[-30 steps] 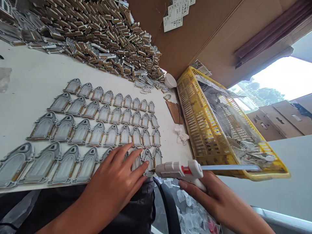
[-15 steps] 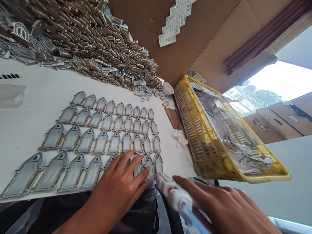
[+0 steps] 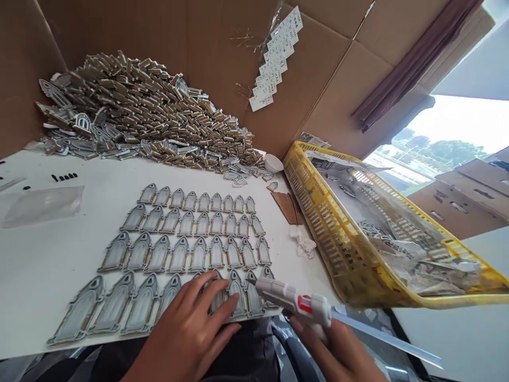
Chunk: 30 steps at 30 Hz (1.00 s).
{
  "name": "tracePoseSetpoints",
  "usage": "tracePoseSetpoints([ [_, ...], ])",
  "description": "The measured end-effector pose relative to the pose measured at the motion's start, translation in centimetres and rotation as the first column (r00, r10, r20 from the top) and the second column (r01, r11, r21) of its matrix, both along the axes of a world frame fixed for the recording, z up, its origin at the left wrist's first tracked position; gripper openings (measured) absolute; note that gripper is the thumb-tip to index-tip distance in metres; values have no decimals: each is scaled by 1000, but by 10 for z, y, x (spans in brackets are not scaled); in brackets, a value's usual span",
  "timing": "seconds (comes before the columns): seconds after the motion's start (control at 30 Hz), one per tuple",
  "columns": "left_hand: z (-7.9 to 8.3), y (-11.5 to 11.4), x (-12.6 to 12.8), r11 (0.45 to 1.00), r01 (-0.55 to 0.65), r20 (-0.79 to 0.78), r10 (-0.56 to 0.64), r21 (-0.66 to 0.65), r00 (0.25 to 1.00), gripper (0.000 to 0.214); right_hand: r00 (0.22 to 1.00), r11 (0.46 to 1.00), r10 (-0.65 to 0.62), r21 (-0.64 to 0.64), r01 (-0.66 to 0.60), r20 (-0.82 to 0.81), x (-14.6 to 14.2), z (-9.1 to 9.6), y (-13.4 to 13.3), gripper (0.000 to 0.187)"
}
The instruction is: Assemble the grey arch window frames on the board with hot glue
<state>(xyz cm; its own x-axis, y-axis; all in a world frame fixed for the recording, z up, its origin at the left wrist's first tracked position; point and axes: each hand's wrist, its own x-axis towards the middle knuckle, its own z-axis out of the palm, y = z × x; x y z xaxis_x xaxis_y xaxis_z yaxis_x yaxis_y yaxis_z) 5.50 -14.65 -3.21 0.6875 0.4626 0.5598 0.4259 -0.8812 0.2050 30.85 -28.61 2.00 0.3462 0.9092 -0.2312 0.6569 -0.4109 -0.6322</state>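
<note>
Several rows of grey arch-shaped window pieces [image 3: 191, 241] lie flat on a white board [image 3: 59, 249]. My left hand [image 3: 191, 331] rests with spread fingers on the pieces at the near right end of the front row. My right hand [image 3: 338, 353] grips a white glue gun [image 3: 296, 301] with a red trigger. Its nozzle points left at the last pieces of the front row, just beside my left fingertips. A clear glue stick [image 3: 389, 342] juts out of the gun's back to the right.
A big heap of the same pieces [image 3: 135, 122] is piled at the back against a cardboard wall [image 3: 191, 42]. A yellow slatted crate [image 3: 358, 249] with scraps sits to the right. Near it lie a cardboard scrap [image 3: 285, 204], crumpled white bits [image 3: 305, 245] and a small white cup [image 3: 273, 163].
The view has tilted up, showing more of the heap and cardboard. My right hand brought the glue gun back level with its nozzle at the front row. My left hand stayed on the pieces.
</note>
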Motion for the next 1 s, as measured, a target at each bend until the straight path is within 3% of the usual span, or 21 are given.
tracePoseSetpoints([
  [0.23, -5, -1, 0, 999, -28, -12, 28, 35, 1000, 29, 998, 998, 46, 36, -45, -36, -12, -11, 14, 70],
  [0.47, -6, -2, -2, 998, -39, -3, 39, 45, 999, 24, 961, 985, 173, -49, -166, 215, -7, -12, 15, 63],
  [0.63, -3, -5, -2, 999, -51, -13, 51, 13, 999, 19, 901, 951, 309, -105, -290, 304, -8, 27, 32, 59],
  [0.83, 3, -7, -3, 999, -35, -57, 35, 6, 998, 25, 687, 866, 501, -298, -402, 526, -23, 90, 75, 51],
  [0.9, 6, -8, -4, 1000, -24, -75, 23, -7, 997, 27, 638, 832, 555, -352, -429, 534, -28, 104, 92, 55],
  [1.0, 10, -9, -4, 999, -16, -96, 13, -30, 995, 27, 622, 802, 598, -399, -445, 505, -26, 115, 110, 53],
])
